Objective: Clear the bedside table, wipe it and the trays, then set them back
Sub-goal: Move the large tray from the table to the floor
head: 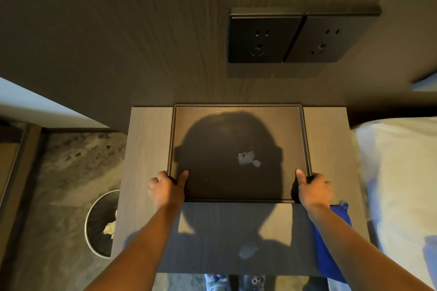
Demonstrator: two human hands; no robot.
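Note:
A dark square tray (236,111) lies on the back half of the pale wooden bedside table (146,149), its far rim against the wall. A pale wet-looking smear (247,158) marks the tray's floor. My left hand (166,188) grips the tray's near left corner, thumb inside the rim. At the near right corner my right hand (313,188) holds the rim the same way. A blue cloth (331,243) lies on the table's right edge, partly under my right forearm.
Two black wall sockets (300,36) sit on the wood panel above the table. A round waste bin (100,222) with crumpled paper stands on the floor at the left. A white bed (399,172) borders the table's right side. Another pale smear (247,250) marks the tabletop's front.

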